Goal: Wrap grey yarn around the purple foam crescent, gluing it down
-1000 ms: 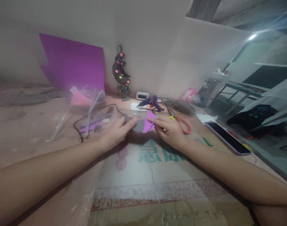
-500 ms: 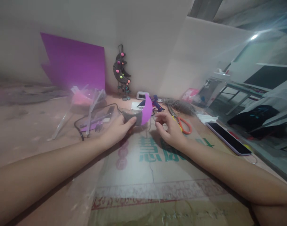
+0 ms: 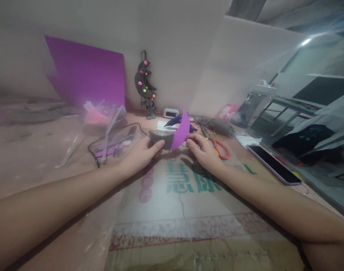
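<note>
A purple crescent-shaped cutout [image 3: 181,132], partly wrapped in grey yarn at its left end, is held a little above the table. My left hand [image 3: 140,154] grips the grey wrapped end with thumb and fingers closed. My right hand [image 3: 203,149] pinches the lower right edge of the purple part. Both forearms reach in from the bottom corners over a printed cardboard sheet [image 3: 186,210].
A blue glue gun [image 3: 179,121] lies just behind the crescent, orange-handled scissors [image 3: 218,148] and a phone [image 3: 272,165] to the right. A black cable [image 3: 104,145] and plastic bags lie left. A purple sheet [image 3: 87,77] and a finished moon ornament [image 3: 145,84] lean on the wall.
The crescent was lifted off the table and tilted upright by my left hand. My right hand briefly let go, then took hold of its right edge again.
</note>
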`<state>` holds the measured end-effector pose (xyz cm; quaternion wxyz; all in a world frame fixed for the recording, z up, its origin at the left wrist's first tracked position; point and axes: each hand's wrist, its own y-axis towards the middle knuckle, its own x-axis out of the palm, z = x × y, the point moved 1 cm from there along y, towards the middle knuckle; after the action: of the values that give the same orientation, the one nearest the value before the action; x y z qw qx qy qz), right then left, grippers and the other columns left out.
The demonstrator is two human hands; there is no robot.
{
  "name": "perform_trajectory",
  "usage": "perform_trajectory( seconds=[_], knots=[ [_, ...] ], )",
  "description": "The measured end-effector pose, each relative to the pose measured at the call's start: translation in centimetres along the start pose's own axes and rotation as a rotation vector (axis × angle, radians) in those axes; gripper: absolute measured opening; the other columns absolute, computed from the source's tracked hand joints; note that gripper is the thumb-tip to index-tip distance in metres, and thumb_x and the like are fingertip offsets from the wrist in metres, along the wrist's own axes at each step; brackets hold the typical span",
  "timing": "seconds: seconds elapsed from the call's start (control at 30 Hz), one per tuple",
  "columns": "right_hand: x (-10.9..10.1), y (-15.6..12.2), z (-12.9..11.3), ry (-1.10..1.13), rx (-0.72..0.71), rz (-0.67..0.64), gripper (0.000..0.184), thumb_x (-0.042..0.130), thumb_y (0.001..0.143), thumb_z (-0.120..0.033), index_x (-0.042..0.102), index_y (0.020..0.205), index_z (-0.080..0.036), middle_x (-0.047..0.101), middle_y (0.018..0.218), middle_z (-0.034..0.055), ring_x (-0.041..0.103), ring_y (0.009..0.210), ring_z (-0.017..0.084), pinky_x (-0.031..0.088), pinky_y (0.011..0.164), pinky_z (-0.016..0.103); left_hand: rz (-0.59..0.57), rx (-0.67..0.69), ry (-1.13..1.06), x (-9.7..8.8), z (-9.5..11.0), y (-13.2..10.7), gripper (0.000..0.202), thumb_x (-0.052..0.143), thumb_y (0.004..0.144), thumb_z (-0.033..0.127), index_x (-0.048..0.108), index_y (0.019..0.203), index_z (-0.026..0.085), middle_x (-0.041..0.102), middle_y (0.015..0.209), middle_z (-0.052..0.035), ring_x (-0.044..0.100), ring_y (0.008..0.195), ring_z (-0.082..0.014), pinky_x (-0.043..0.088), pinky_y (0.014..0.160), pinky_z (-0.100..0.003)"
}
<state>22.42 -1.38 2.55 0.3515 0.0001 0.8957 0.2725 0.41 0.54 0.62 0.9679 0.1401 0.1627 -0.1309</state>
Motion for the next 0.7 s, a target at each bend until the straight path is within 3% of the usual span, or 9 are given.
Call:
perform_trajectory(
  seconds=[0.2, 0.37, 0.63, 0.7],
  knots=[
    [0.2, -0.3, 0.2, -0.062, -0.047, -0.012, 0.017, 0.049, 0.09, -0.029, 0.062, 0.096, -0.02, 0.068, 0.093, 0.0041, 0.062, 0.085, 0.018, 0.047, 0.076, 0.032, 0.098, 0.001, -0.056, -0.1, -0.2, 0.2, 0.029, 0.051, 0.088, 0.044, 0.051, 0.074, 0.018, 0.051, 0.06, 0.0027, 0.047, 0.053, -0.0113, 0.036, 0.051, -0.024],
    [-0.1, 0.3, 0.6, -0.109, 0.003, -0.024, 0.018, 0.051, 0.086, -0.027, 0.062, 0.098, -0.019, 0.069, 0.096, 0.0047, 0.062, 0.089, 0.019, 0.048, 0.077, 0.031, 0.107, -0.026, -0.143, 0.0, -0.3, 0.3, 0.026, 0.052, 0.088, 0.041, 0.052, 0.077, 0.018, 0.054, 0.063, 0.002, 0.049, 0.055, -0.0108, 0.038, 0.052, -0.023],
    [-6.4, 3.6, 2.2, -0.178, 0.142, 0.025, 0.019, 0.054, 0.082, -0.028, 0.066, 0.093, -0.017, 0.07, 0.09, 0.0054, 0.062, 0.081, 0.018, 0.048, 0.076, 0.032, 0.1, -0.044, -0.173, 0.1, -0.6, 0.5, 0.025, 0.052, 0.087, 0.041, 0.052, 0.077, 0.018, 0.055, 0.064, 0.0016, 0.049, 0.054, -0.0106, 0.038, 0.051, -0.023],
    [-7.9, 4.2, 2.9, -0.175, 0.181, -0.012, 0.021, 0.054, 0.081, -0.029, 0.066, 0.094, -0.016, 0.07, 0.091, 0.0064, 0.063, 0.082, 0.018, 0.049, 0.076, 0.031, 0.1, -0.036, -0.185, 0.0, -0.7, 0.5, 0.026, 0.053, 0.087, 0.042, 0.052, 0.077, 0.018, 0.056, 0.065, 0.0015, 0.049, 0.054, -0.0105, 0.038, 0.051, -0.023]
  ],
)
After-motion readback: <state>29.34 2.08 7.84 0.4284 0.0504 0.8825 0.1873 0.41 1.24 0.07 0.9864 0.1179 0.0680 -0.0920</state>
